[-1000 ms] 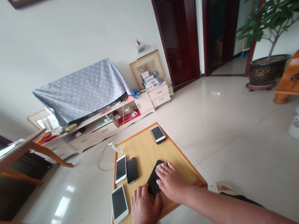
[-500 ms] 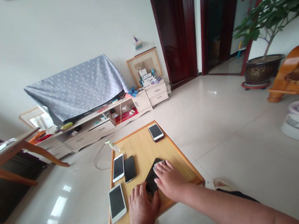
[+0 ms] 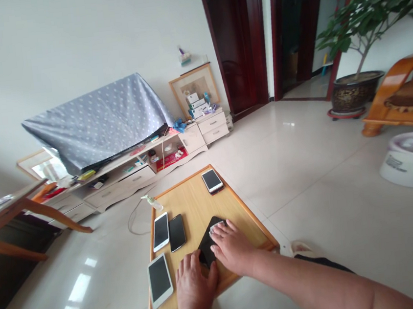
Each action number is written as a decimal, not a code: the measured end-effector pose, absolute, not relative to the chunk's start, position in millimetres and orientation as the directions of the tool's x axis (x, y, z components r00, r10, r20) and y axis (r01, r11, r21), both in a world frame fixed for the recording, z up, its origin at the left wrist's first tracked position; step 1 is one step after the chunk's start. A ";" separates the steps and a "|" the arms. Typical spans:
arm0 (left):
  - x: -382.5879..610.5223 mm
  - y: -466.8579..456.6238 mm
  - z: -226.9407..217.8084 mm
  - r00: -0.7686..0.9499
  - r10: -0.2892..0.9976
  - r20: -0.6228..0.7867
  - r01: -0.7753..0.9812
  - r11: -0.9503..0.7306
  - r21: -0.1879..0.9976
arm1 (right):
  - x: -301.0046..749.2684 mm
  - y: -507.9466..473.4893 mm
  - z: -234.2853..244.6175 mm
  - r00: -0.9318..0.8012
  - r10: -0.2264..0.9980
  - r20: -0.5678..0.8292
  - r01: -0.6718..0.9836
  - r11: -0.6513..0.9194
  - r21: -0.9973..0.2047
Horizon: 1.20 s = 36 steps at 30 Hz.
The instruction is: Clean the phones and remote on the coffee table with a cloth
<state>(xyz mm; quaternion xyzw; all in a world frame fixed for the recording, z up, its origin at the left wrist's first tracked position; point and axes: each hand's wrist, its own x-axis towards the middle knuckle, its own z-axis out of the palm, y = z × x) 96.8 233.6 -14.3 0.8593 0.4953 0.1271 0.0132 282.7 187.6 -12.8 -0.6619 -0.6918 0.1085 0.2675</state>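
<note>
A black tablet (image 3: 207, 252) lies at a slant on the small wooden table (image 3: 192, 195), partly hidden by both hands. My left hand (image 3: 194, 286) grips its near end, thumb on one side and fingers on the other. My right hand (image 3: 235, 250) lies over the upper part of the screen, fingers pressing a crumpled white wipe (image 3: 217, 226) against the glass. Left of the tablet are a black phone (image 3: 177, 233), a white phone (image 3: 160, 231) and a white tablet (image 3: 160, 281).
Another white phone (image 3: 212, 180) lies at the table's far right corner, on top of a dark one. A clear pump bottle (image 3: 154, 202) stands at the far left edge. Beyond is a low cabinet (image 3: 121, 188); a white tub (image 3: 410, 160) stands on the floor to the right.
The whole view has shifted slightly. My right hand and the wipe stay on the tablet with barely any visible movement; my left hand keeps its place.
</note>
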 end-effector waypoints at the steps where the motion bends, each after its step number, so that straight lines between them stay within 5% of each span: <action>1: 96.5 234.2 -15.1 0.479 0.855 0.199 0.847 -0.510 0.150 | 277.0 184.0 -14.3 -0.021 0.971 0.238 0.851 0.142 -0.506; 5: 97.5 233.2 -13.5 0.490 0.851 0.187 0.844 -0.517 0.140 | 268.9 178.4 -14.3 -0.113 0.958 0.263 0.823 0.239 -0.515; 12: 101.0 230.4 -10.1 0.479 0.856 0.193 0.854 -0.506 0.121 | 295.5 190.9 -7.6 0.068 0.974 0.218 0.859 0.054 -0.509; 20: 101.3 231.0 -13.0 0.512 0.836 0.198 0.838 -0.537 0.097 | 271.5 178.2 -16.3 -0.110 0.959 0.261 0.831 0.232 -0.505; 27: 105.5 229.5 -14.2 0.488 0.847 0.212 0.856 -0.512 0.072 | 295.1 189.0 -9.0 0.048 0.978 0.204 0.863 0.062 -0.501; 36: 98.2 235.1 -20.6 0.505 0.839 0.200 0.844 -0.529 0.089 | 279.2 183.9 -16.2 -0.087 0.964 0.250 0.850 0.203 -0.486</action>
